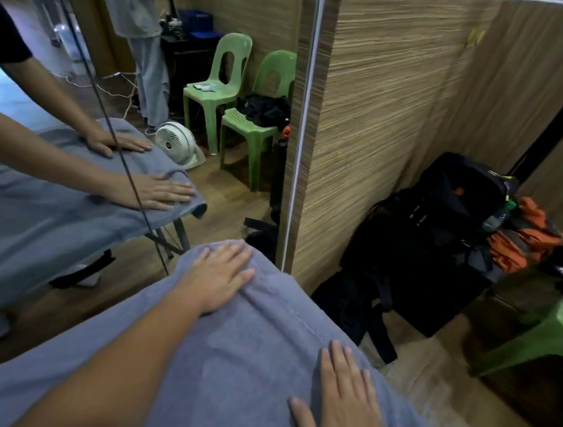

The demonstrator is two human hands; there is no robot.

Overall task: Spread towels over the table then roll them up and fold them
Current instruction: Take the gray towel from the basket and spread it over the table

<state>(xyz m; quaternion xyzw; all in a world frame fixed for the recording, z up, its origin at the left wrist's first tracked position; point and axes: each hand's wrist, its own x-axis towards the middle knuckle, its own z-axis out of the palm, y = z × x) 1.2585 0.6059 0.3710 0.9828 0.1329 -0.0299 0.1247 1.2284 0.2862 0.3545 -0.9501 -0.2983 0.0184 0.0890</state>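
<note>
A: Nearest to us, at the bottom right of the frame, the right hand lies flat on the grey towel, palm down, fingers straight and a little spread. It grips nothing.

B: And the other one?

A: The left hand is a bit higher, near the middle of the frame. It is also open and pressed flat, close to the far corner of the towel, with a raised fold of cloth just beside its fingers.

B: Where is the towel itself?

A: It is spread over the table and covers the whole lower part of the frame, from the bottom left up to the centre. The table under it I cannot see; the cloth hides it.

B: What is on the left side?

A: A mirror. In it I see the same two hands flat on the same grey cloth, and below the cloth some thin table legs.

B: And farther away?

A: At the right, on the wooden floor, black bags lean against the striped wall panel, with something orange on top, perhaps a jacket; it is too blurred to say. A green stool stands at the right edge. In the mirror, upper centre, there are two green plastic chairs and a small white fan on the floor.
</note>
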